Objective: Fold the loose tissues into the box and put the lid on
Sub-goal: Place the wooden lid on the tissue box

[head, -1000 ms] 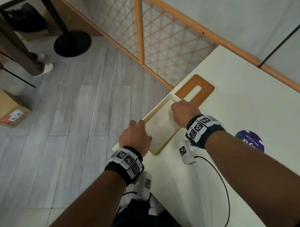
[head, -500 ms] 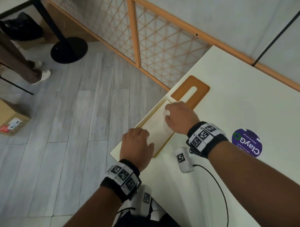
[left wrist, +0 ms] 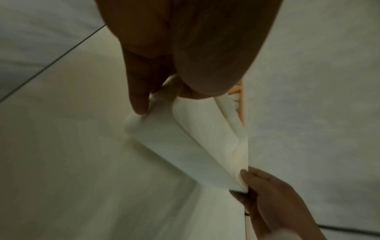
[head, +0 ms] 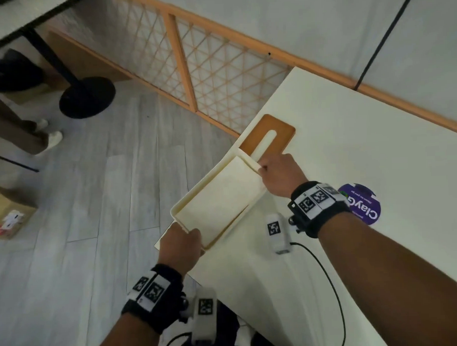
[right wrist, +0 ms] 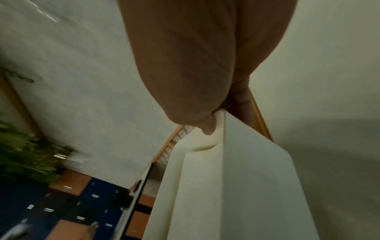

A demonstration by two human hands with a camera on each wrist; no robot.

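Left hand [head: 182, 241] pinches the tissue box's [head: 197, 199] near corner, right hand [head: 280, 175] pinches its far corner — the slotted wooden lid [head: 277, 131] lies just beyond, nearer the right.

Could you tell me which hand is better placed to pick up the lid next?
Right, probably. The right hand pinches the far end of the box, right beside the lid. The left hand grips the near corner, farther from it.

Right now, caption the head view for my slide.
Both hands, left hand and right hand, grip the tissue-filled box; wooden lid lies beyond.
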